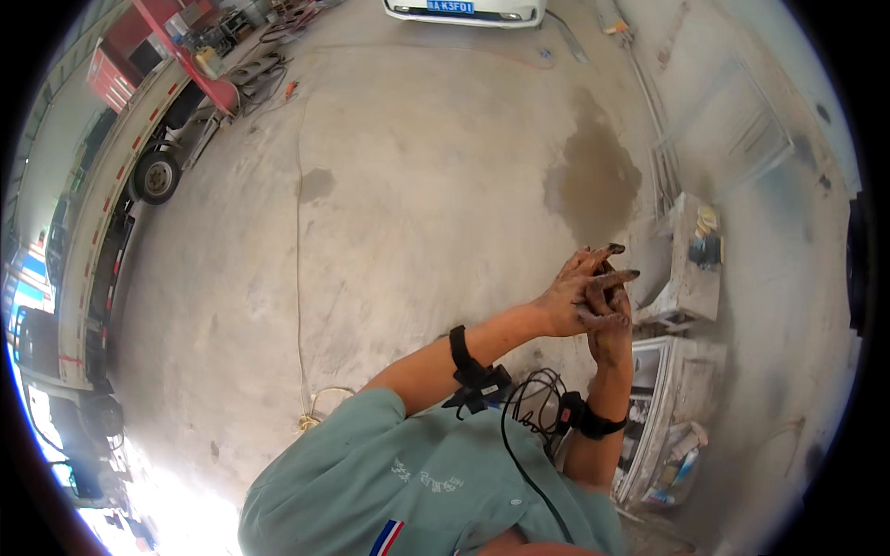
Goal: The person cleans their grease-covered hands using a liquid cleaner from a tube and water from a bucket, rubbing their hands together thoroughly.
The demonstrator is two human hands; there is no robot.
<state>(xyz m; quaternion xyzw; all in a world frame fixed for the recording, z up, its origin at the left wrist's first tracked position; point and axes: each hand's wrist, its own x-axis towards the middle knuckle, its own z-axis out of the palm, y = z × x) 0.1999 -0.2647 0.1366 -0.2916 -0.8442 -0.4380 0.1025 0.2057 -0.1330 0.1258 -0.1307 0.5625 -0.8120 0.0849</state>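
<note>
In front of my chest, to the right, my two hands are pressed together, dark grime on the fingers. My left hand reaches across, fingers stretched and apart, against my right hand. My right hand is raised from below, its fingers apart and crossing those of the left; part of it is hidden behind them. No tool or part shows in either hand. Black straps with small devices sit on both forearms, and a black cable loops between them.
At right by the wall stand a dusty white cabinet and a second white unit with small items. A wet stain darkens the concrete floor. Far ahead is a white car; at left, a truck and a red post. A thin hose crosses the floor.
</note>
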